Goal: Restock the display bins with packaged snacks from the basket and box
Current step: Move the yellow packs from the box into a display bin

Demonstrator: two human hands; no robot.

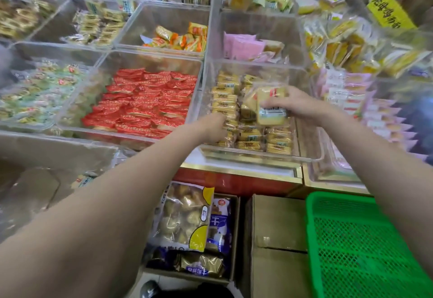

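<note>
I am holding a clear-wrapped yellow cake packet (271, 107) in my right hand (297, 106), fingers curled round it above the clear plastic display bin (311, 119). My left hand (214, 126) is reaching among the stacked packets (225, 100) there; its grip I cannot tell. The packet looks light, soft and crinkly-slick, so I am judging an edge-to-edge hold safest, without squeezing.
</note>
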